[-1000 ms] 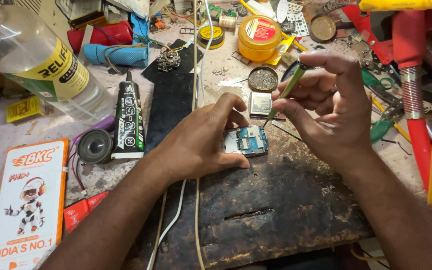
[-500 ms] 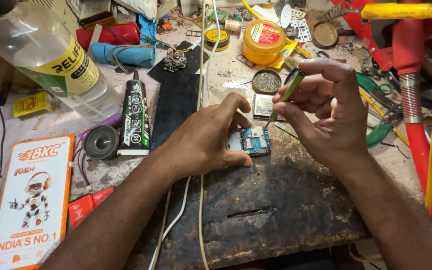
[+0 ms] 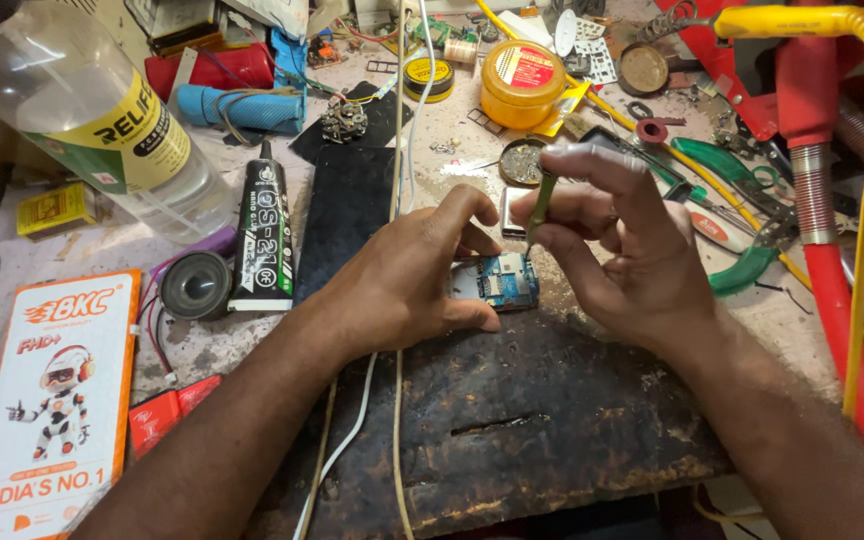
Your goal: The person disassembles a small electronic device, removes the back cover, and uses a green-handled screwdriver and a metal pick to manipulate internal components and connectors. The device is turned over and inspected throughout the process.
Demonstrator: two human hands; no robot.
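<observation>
A small blue circuit board [image 3: 500,281] lies on a dark worn work mat [image 3: 512,420] in the middle of the bench. My left hand [image 3: 407,275] pins the board's left edge between thumb and fingers. My right hand [image 3: 622,245] grips a thin green-handled tool [image 3: 540,205] held nearly upright, its tip down at the board's upper right corner. A small silver metal part [image 3: 512,210] sits just behind the board, partly hidden by my fingers.
A black glue tube [image 3: 264,230], a round speaker [image 3: 195,285] and a clear plastic bottle [image 3: 102,120] lie at left, an orange box [image 3: 47,390] at the lower left. A yellow paste tin [image 3: 522,82], green-handled pliers [image 3: 742,210] and a red stand with yellow cable [image 3: 832,200] crowd the right.
My right hand has come down and left, bringing the tool's tip from above the bench onto the board. The left hand keeps its hold on the board.
</observation>
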